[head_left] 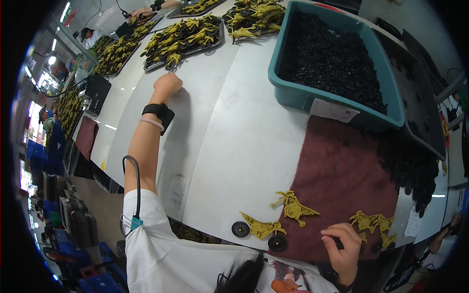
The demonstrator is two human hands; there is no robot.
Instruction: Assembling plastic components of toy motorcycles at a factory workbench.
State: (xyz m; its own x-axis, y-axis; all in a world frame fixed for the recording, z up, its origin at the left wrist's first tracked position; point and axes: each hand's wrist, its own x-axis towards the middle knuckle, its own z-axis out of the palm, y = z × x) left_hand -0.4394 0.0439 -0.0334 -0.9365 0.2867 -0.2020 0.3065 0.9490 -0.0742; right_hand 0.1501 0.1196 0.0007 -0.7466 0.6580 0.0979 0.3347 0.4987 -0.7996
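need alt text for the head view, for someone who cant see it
The left hand is stretched out over a white table, near a tray of yellow-and-black parts; the right hand is curled at the near edge of a maroon cloth, between loose yellow parts. A teal bin of small black pieces stands at upper right.

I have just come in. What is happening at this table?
The person's left hand is stretched out near a tray heaped with yellow-and-black pieces; I cannot tell whether it holds anything. The right hand, half curled, is near loose yellow parts, some on a dark red cloth. A teal bin of black parts stands at the cloth's far end.
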